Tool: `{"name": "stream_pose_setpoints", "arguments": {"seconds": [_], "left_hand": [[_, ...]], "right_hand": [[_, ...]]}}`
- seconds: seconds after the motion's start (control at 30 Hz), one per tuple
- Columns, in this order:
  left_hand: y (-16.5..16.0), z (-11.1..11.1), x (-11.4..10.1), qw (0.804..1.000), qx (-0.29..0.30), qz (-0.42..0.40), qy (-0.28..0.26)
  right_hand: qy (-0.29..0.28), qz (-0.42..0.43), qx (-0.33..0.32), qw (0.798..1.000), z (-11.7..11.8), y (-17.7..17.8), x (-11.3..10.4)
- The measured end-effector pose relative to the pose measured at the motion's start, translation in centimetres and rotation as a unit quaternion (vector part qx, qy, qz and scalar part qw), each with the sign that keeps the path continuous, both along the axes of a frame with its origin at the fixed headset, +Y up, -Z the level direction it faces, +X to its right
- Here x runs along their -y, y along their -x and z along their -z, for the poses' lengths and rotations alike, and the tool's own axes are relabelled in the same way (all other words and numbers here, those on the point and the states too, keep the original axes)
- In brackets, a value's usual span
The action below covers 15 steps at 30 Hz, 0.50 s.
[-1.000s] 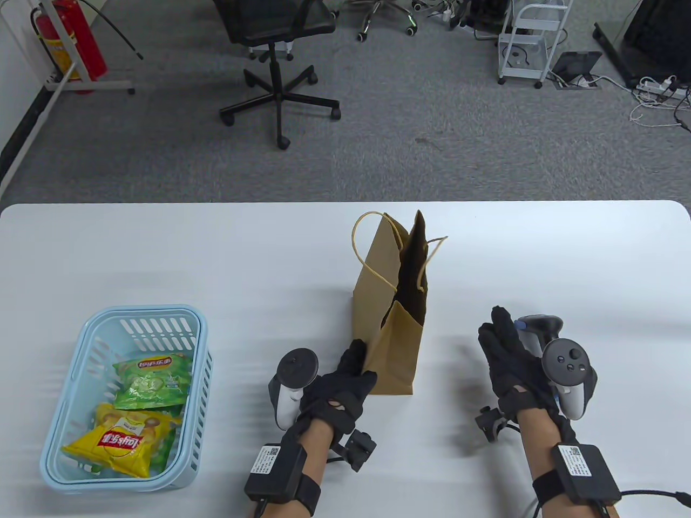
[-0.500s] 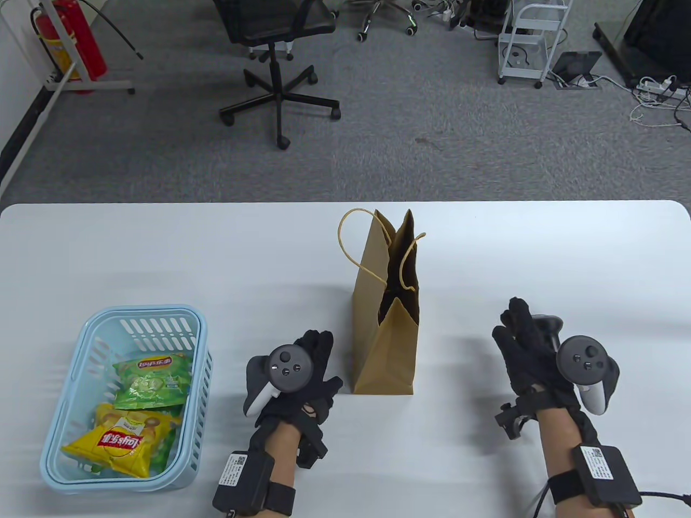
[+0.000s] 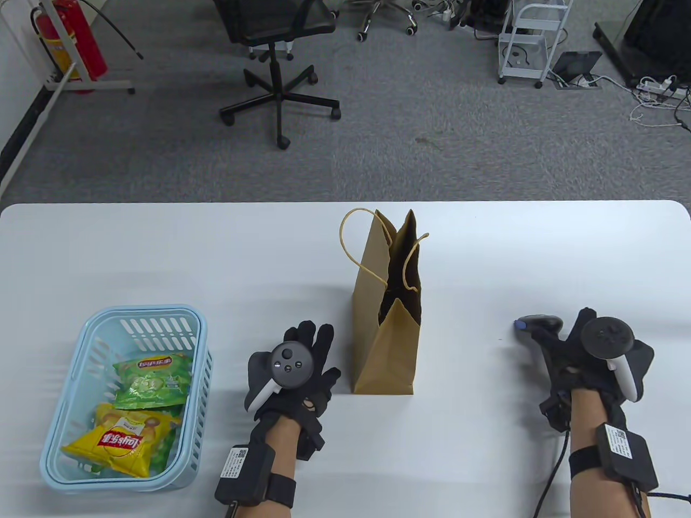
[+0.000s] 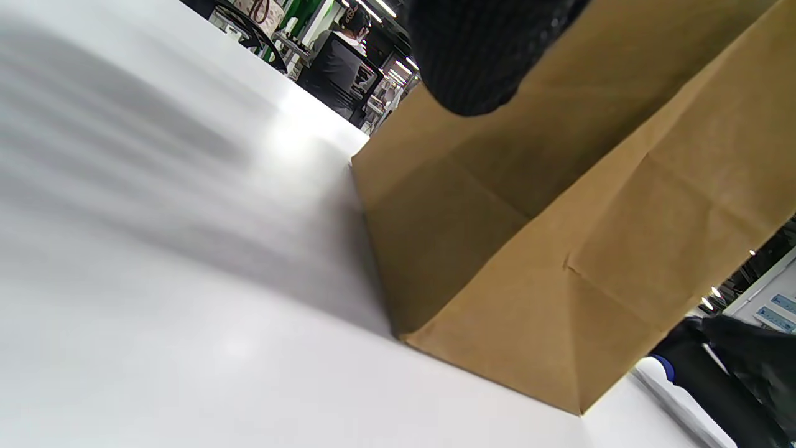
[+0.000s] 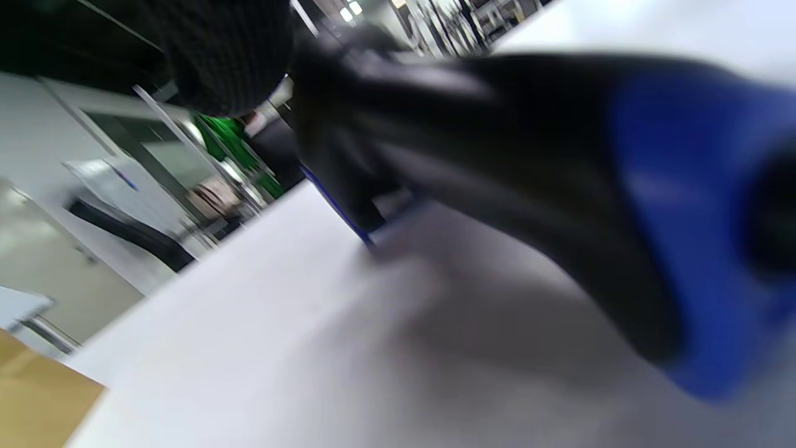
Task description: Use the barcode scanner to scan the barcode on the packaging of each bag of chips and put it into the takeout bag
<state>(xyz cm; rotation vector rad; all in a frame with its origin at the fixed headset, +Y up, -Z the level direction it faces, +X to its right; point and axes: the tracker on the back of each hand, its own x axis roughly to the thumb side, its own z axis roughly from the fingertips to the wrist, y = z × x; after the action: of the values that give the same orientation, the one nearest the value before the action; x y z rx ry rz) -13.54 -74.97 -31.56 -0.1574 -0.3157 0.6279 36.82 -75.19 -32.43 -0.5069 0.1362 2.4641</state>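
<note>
Basket [image 3: 65, 377]: pale blue, well to the left of the left hand; holds the bags of chips, none scanned or packed yet by the look of it.
Green bag of chips [image 3: 152, 382]: far end of basket.
Yellow bag of chips [image 3: 121, 441]: near end, partly over the green one.
Left hand [image 3: 302, 372]: flat, fingers spread and straight, holding nothing; just left of the takeout bag's base.
Takeout bag [image 3: 386, 334]: brown paper, upright, mouth open, between the two hands.
Barcode scanner [image 3: 537, 324]: on the table beyond the right hand's fingers.
Right hand [image 3: 586, 359]: on the scanner's handle; whether the fingers have closed round it I cannot tell.
Advice: seat the grip firmly on the handle, window facing left, before reaching for chips.
</note>
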Motion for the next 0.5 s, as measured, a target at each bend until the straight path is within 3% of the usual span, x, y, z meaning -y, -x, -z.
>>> {"name": "stream_pose_setpoints", "arguments": {"seconds": [0.2,0.5], "left_hand": [[-0.1,0.3,0.5,1.0,0.002,0.003,0.012],[-0.4,0.2,0.6,1.0,0.005,0.002,0.012]], "right_hand": [[0.06,0.016,0.008,0.998,0.3,-0.2,1.6],[0.075,0.007,-0.02,0.997,1.1,1.0,2.2]]}}
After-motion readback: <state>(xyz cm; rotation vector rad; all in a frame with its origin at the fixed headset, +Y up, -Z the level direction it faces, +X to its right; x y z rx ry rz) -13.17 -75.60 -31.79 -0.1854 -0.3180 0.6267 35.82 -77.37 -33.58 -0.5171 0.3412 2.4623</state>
